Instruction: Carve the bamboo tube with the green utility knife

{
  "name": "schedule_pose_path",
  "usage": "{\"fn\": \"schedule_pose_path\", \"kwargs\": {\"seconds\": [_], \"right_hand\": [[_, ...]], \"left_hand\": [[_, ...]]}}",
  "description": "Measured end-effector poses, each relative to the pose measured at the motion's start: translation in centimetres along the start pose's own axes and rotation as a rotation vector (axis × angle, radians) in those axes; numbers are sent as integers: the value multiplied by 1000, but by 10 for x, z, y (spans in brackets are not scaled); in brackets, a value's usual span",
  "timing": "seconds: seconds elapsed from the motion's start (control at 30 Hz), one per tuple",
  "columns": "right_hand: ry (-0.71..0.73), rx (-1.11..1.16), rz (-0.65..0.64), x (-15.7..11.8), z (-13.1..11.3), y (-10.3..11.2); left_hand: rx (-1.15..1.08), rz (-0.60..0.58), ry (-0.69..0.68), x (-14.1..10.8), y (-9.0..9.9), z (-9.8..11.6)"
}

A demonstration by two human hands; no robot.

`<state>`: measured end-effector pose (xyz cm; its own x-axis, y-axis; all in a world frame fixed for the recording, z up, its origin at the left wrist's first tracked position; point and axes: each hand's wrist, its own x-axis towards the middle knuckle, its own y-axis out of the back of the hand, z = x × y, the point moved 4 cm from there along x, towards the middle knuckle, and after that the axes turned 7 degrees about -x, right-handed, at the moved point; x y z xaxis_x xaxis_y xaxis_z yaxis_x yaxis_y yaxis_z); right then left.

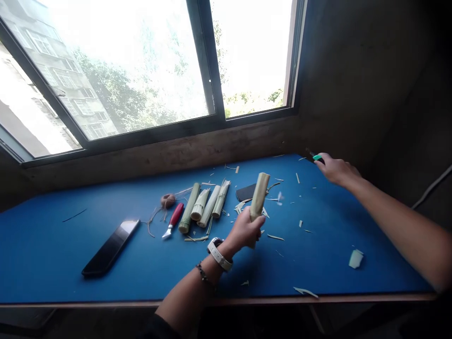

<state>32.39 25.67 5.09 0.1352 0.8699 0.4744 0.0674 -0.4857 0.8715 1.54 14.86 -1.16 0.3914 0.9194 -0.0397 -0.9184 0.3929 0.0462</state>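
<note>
a window with dark metal frames looks out on a grey apartment block and leafy trees, and below its rough concrete sill runs a long bright blue tabletop. the left hand, with a chunky white wristwatch and a dark beaded bracelet at the wrist, is closed around the lower end of a pale straw-green tube, bamboo or rolled leaf, i cannot tell which, and holds it nearly upright above the blue surface. the right hand reaches out near the far edge of the table, its fingers closed on a small teal-and-black tool, well apart from the tube. beyond the left hand lie four similar green-and-cream tubes side by side, with a red-handled craft knife just left of them and a small brown ball of twine above it. a long flat black slab lies further left, and a smaller flat black piece sits just behind the raised tube. thin pale shavings and a stubby pale offcut are scattered over the right of the table. the work in hand looks like trimming, and a further cut would call for tube and tool to be brought together.
</note>
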Motion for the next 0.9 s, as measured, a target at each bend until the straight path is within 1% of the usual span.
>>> {"fn": "schedule_pose_path", "kwargs": {"seconds": [0.03, 0.07, 0.1, 0.2, 0.23, 0.27, 0.3, 0.37, 0.47, 0.6, 0.73, 0.83, 0.9], "right_hand": [[28, 1, 26, -2, 3, 6], [82, 15, 37, -8, -3, 11], [162, 39, 32, -19, -16, 15], [496, 119, -69, -69, -80, 19], [613, 115, -93, -86, -101, 19], [701, 98, -91, -101, -119, 20], [762, 79, -81, -113, -133, 20], [825, 27, -53, -126, -148, 20], [844, -11, -50, -127, -151, 16], [802, 30, -86, -122, -145, 8], [797, -33, -132, -118, -145, -2], [830, -66, -127, -110, -146, -7], [823, -84, -114, -99, -145, -8]], "left_hand": [[-11, 47, -3, 2, 4, 1], [-15, 75, 3, 4, 7, 3], [-18, 86, 13, 5, 11, 4], [-38, 92, 27, 5, 19, 6], [-45, 99, 19, 5, 21, 7], [-50, 113, 10, 5, 22, 6], [-54, 126, 0, 4, 24, 6], [-59, 139, -20, 4, 24, 5], [-60, 136, -53, 4, 23, 4], [-20, 107, -70, 3, 21, 4], [67, 113, -36, 2, 21, 4], [92, 129, -9, 2, 22, 6], [81, 143, 13, 1, 22, 8]]}}
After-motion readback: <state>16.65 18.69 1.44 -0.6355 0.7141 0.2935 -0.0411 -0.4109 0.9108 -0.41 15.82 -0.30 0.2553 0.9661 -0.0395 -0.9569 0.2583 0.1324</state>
